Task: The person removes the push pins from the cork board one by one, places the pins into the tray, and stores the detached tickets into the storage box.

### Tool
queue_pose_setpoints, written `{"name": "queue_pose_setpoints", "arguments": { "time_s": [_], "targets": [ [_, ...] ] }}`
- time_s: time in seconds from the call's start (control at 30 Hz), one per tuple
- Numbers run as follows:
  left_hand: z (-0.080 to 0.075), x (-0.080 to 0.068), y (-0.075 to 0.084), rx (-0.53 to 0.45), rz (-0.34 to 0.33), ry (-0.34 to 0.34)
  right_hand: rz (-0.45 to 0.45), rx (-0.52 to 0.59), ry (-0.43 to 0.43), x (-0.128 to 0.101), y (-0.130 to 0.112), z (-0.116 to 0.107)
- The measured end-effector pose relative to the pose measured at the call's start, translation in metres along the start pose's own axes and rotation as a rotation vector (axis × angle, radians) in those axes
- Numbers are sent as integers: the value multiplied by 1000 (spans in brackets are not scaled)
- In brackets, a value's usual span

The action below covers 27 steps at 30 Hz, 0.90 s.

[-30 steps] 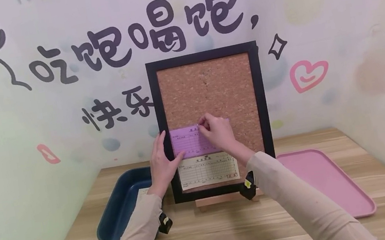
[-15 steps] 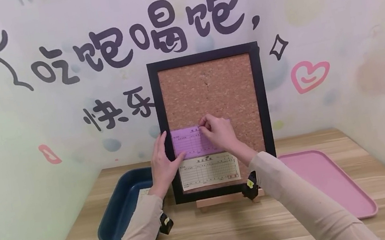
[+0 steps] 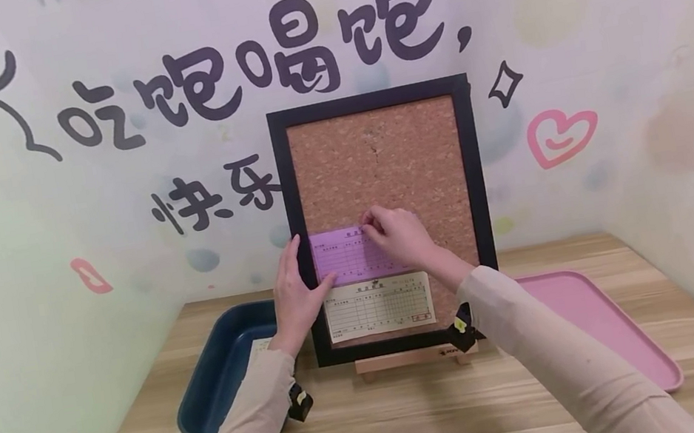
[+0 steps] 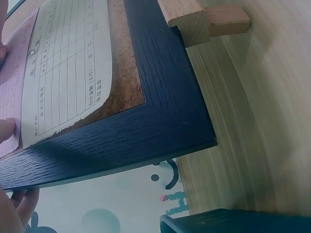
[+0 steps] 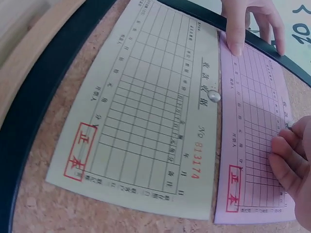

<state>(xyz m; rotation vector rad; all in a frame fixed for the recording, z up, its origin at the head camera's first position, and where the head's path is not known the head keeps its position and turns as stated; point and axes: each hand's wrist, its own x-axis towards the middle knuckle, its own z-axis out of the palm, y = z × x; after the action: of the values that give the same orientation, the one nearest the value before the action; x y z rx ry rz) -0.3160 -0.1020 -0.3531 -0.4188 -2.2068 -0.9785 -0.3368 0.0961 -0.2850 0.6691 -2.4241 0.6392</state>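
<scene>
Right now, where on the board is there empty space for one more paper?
The cork board is bare above the pink slip. The bottom is crowded: the cream slip sits under the pink one, with the left hand and right hand there.

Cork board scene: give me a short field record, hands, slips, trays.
board: black-framed cork board, upright on a wooden stand
pink slip: pink slip on the cork, just above the cream slip
cream slip: cream slip, held by a silver pin at its top edge
left hand: left hand at the frame's left edge, thumb pressing the pink slip's corner
right hand: right hand, fingers bunched at the pink slip's top edge
trays: blue tray left, pink tray right
</scene>
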Motion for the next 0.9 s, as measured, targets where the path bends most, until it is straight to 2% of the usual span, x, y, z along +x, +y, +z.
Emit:
{"name": "queue_pose_setpoints", "arguments": {
  "time_s": [0.5, 0.9],
  "targets": [
    [1, 1, 2, -3, 7, -1, -99, -43, -43, 4, 6, -7],
    [1, -1, -1, -3, 15, 5, -79, -71, -111, 7, 4, -10]
  ]
}}
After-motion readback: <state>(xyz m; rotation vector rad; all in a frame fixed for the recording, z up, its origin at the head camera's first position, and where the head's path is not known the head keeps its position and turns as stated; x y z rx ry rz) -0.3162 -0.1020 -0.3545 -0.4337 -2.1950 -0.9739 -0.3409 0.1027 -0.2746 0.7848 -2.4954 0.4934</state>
